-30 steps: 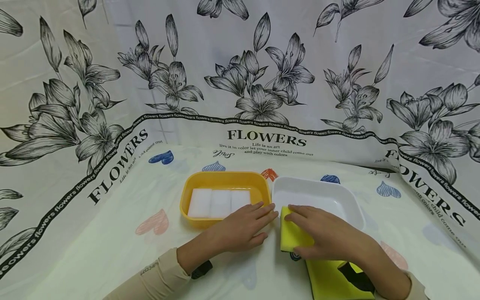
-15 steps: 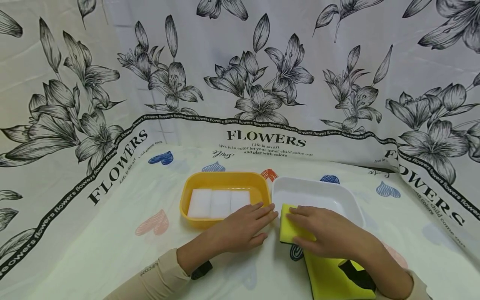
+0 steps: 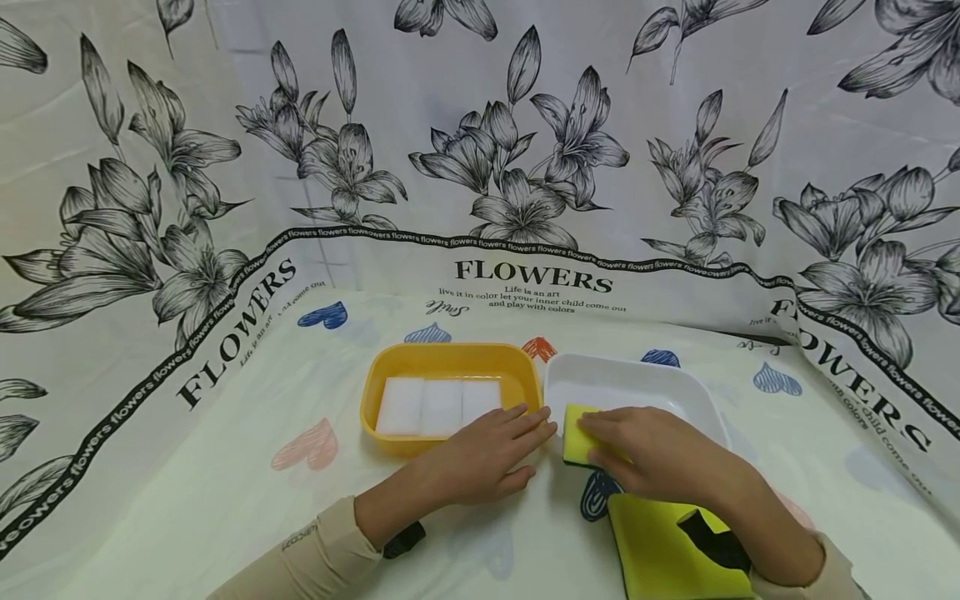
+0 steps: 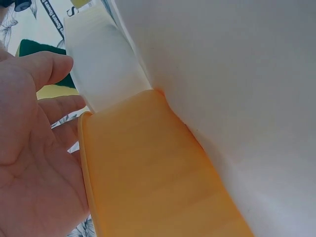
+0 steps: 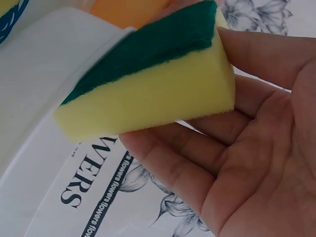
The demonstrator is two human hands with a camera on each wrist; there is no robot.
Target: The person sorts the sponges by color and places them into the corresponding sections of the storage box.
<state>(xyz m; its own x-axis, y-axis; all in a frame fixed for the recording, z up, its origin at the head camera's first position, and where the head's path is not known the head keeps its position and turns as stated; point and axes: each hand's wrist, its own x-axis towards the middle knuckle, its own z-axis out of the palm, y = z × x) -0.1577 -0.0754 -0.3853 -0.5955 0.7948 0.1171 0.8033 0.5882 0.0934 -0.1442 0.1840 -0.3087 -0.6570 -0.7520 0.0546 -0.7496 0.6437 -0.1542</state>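
The green-and-yellow scouring sponge (image 3: 574, 443) was at the near-left rim of the white tray (image 3: 630, 379), pinched in my right hand (image 3: 660, 450), where a light, level grip seemed best for clearing that edge, while my left hand (image 3: 487, 452), loosely extended, touched the yellow tub (image 3: 450, 358) of white foam blocks (image 3: 441, 407).

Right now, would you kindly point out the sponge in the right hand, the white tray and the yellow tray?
Sponge (image 5: 153, 91): right wrist view, on its yellow side.
White tray (image 3: 630, 385): head view, on its inner floor.
Yellow tray (image 3: 450, 364): head view, on its far inner wall.
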